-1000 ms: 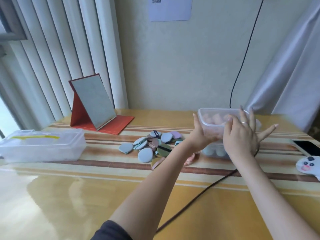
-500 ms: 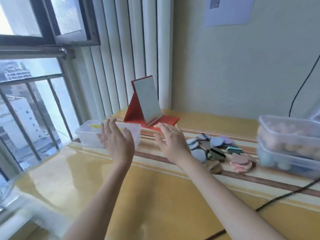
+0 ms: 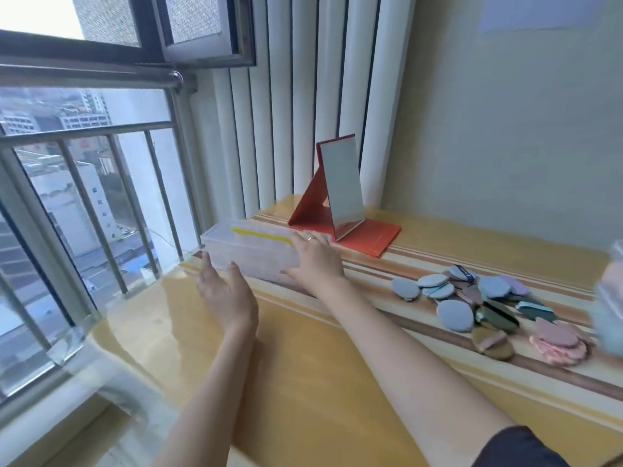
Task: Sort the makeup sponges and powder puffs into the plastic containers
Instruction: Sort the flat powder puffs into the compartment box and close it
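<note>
The clear box (image 3: 251, 256) with the yellow latch sits at the table's (image 3: 320, 382) window end. The right hand (image 3: 315, 261) grips its right end, fingers over the lid. The left hand (image 3: 224, 291) hovers open just beside its front. Puffs (image 3: 472, 305) lie heaped to the right.
</note>
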{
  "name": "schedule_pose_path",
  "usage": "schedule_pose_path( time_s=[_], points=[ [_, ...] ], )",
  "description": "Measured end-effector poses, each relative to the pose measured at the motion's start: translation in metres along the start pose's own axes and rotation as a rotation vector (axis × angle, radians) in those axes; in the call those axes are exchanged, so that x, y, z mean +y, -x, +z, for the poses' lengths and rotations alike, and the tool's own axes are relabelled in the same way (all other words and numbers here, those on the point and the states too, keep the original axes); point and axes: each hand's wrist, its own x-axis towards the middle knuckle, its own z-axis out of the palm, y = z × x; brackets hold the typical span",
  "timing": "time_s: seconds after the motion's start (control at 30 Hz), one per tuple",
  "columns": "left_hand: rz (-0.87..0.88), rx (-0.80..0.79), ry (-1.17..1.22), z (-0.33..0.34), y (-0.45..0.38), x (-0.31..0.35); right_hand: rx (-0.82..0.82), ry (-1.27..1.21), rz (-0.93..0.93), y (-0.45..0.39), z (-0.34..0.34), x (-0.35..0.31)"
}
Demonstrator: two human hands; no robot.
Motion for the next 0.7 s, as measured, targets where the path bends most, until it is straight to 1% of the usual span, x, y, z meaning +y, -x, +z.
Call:
schedule_pose_path(
  time_s=[0.1, 0.2, 0.27, 0.3, 0.43, 0.5, 0.57, 0.63, 0.7],
  points=[
    [0.024, -0.037, -0.109, 0.0, 0.002, 0.0, -0.053, -0.065, -0.041, 0.01, -0.01, 0.01],
    [0.17, -0.016, -0.243, -0.003, 0.006, 0.0, -0.103, -0.129, -0.071, 0.031, -0.024, 0.03],
    [0.263, -0.026, -0.263, -0.012, 0.009, 0.002, -0.124, -0.136, -0.116, 0.05, -0.031, 0.045],
    [0.326, -0.056, -0.269, -0.018, 0.011, 0.003, -0.121, -0.135, -0.138, 0.06, -0.034, 0.052],
    [0.674, -0.228, -0.325, -0.039, 0.026, 0.003, -0.101, -0.095, -0.192, 0.091, -0.048, 0.074],
    [0.781, -0.336, -0.404, -0.048, 0.034, 0.002, -0.016, -0.04, -0.239, 0.105, -0.051, 0.081],
    [0.869, -0.405, -0.54, -0.051, 0.038, -0.001, 0.179, 0.028, -0.304, 0.119, -0.047, 0.086],
    [0.955, -0.396, -0.584, -0.052, 0.04, -0.002, 0.368, 0.061, -0.329, 0.13, -0.04, 0.088],
    [1.041, -0.333, -0.586, -0.053, 0.042, -0.001, 0.49, 0.106, -0.384, 0.134, -0.036, 0.09]
  ],
)
